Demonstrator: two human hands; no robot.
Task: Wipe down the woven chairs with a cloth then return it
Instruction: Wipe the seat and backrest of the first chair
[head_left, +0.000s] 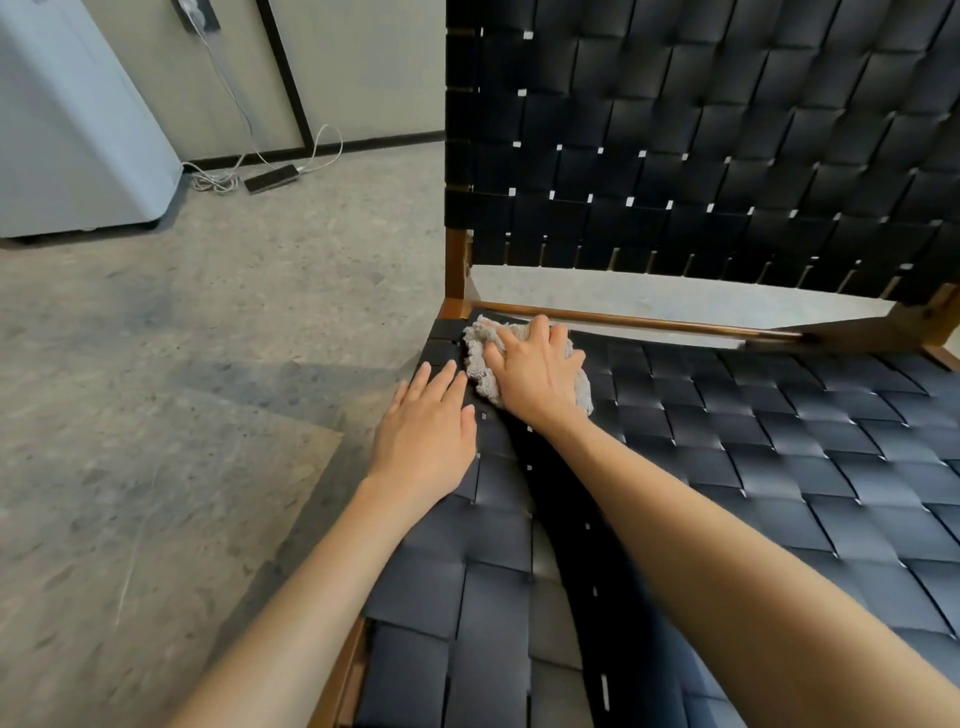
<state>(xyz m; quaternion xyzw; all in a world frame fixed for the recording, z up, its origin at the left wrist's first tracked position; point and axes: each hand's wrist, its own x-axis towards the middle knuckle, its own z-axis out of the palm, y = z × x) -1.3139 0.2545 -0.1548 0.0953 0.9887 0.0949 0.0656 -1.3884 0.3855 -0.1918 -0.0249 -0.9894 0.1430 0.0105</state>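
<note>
A chair with a black woven seat (779, 467) and a black woven backrest (701, 130) on a brown wooden frame fills the right of the view. A grey fluffy cloth (480, 358) lies at the seat's far left corner. My right hand (535, 371) lies on top of the cloth, fingers spread and slightly bent over it, pressing it against the weave. Just left of it, my left hand (423, 431) rests flat on the seat's left edge with straight fingers, holding nothing.
Grey concrete floor (182, 389) stretches to the left of the chair. A white appliance (78, 130) stands at the far left. A power strip (270, 179) with white cables lies by the wall behind.
</note>
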